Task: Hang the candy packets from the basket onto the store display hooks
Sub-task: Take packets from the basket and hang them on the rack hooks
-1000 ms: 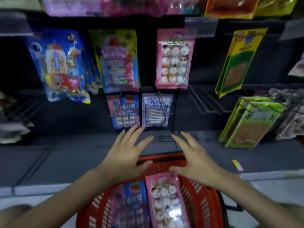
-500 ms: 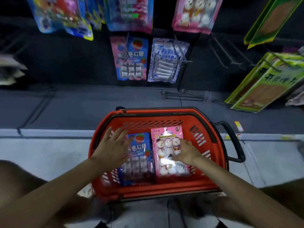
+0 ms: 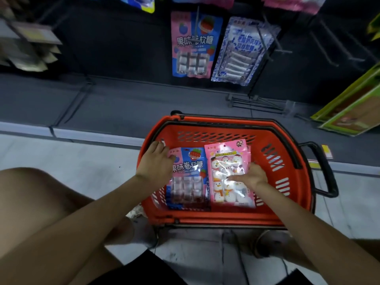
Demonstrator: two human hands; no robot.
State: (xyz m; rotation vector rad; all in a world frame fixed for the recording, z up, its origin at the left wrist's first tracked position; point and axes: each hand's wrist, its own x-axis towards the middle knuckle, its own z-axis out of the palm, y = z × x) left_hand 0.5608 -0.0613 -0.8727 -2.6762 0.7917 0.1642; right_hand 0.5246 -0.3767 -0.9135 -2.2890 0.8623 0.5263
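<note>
Reaching down into the red basket (image 3: 273,159), both hands were on the candy packets that lay flat inside it. The basket stood on the pale floor just in front of the dark display base, its black handle (image 3: 327,171) sticking out on the right side. Two stacks filled its bottom, side by side and touching along their inner edges. On the left lay a blue and pink packet (image 3: 190,177) printed with fruit pictures, with rows of wrapped white pieces behind a clear window; edges of more packets showed beneath it. On the right lay a pink snowman packet (image 3: 228,173), with snowman-shaped sweets visible through its clear front.

The left hand (image 3: 156,161) rested on the upper left corner of the blue and pink packet, fingers curled over its edge; whether they pinched it or only pressed on it could not be told. The right hand (image 3: 248,177) lay on the middle right of the snowman packet, fingers spread flat and apart across the film, not closed around it.

On the display hooks above, a matching blue and pink packet (image 3: 192,44) hung beside a blue and white packet (image 3: 240,52) of white rolled sweets. Bare metal hooks (image 3: 327,50) jutted out to their right. Yellow-green packets (image 3: 353,112) leaned at the far right edge.
</note>
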